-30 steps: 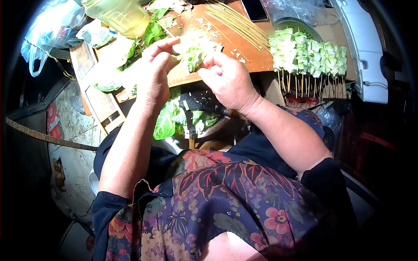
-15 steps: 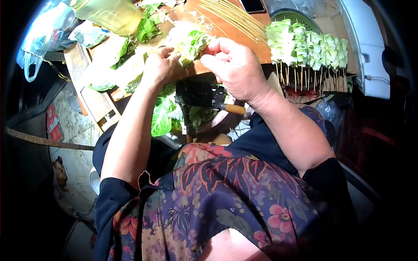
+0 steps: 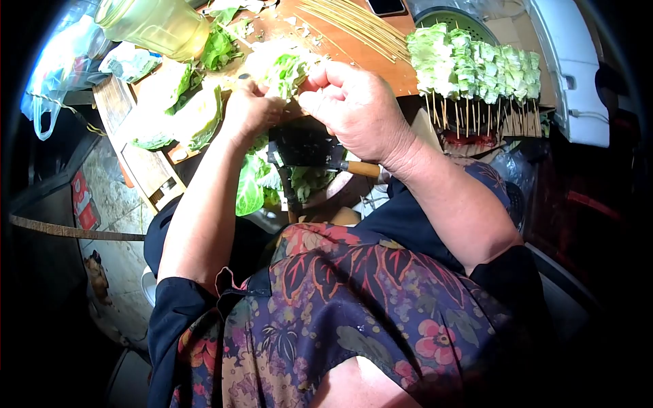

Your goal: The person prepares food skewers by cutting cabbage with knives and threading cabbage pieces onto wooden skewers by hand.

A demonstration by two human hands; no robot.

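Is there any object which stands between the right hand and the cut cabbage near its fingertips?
Nothing visible does: the right hand has its fingertips right by the edge of the cut cabbage. The wooden-handled knife is nearer the person's body, outside that short gap.

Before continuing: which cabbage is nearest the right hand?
The clump between left hand and right hand; cut cabbage lies farther left, skewered rows farther right, loose leaves below.

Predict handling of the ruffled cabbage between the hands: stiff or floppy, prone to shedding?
Thin, ruffled leaf edges suggest the cabbage is probably light and floppy. It may shed bits, judging by scraps on the board.
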